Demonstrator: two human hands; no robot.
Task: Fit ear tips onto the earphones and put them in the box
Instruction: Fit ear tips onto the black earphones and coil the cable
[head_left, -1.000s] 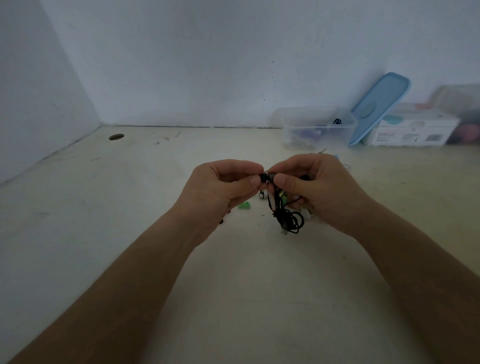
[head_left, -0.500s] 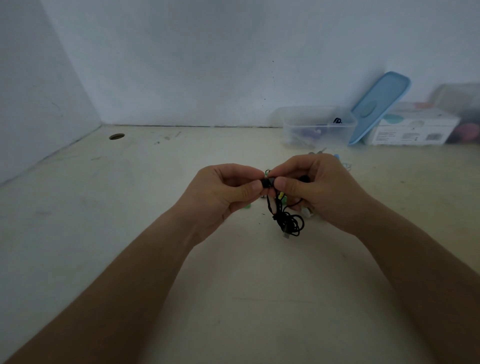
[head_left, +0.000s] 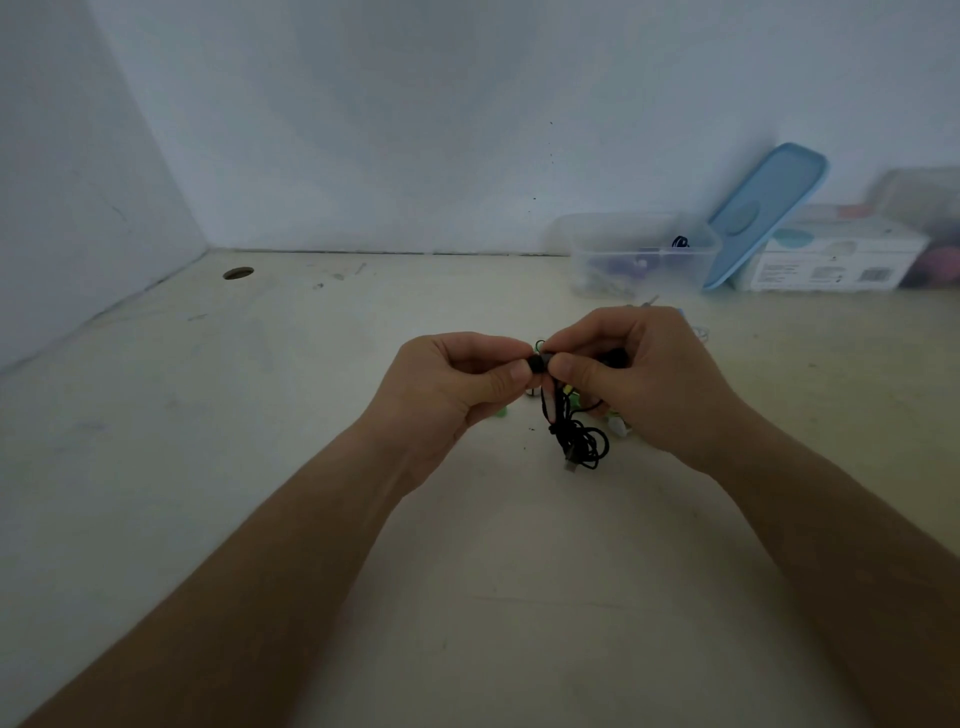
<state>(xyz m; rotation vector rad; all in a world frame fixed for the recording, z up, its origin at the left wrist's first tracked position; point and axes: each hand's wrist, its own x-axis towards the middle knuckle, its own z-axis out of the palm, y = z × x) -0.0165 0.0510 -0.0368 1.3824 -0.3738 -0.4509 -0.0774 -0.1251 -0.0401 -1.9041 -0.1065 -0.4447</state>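
while left hand (head_left: 457, 384) pinches black ear tip (head_left: 536, 362), right hand (head_left: 644, 374) grips earphones (head_left: 576, 436)

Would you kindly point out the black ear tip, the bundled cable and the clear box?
black ear tip (head_left: 537, 362), head view, its side.
bundled cable (head_left: 581, 441), head view, hanging coil.
clear box (head_left: 639, 257), head view, front wall.

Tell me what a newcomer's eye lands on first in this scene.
First, the two hands meeting mid-frame: the left hand and right hand pinch a small black ear tip between their fingertips, with a black earphone cable dangling in a tangle below. Next, at the back right against the wall, a clear plastic box with a blue lid leaning beside it.
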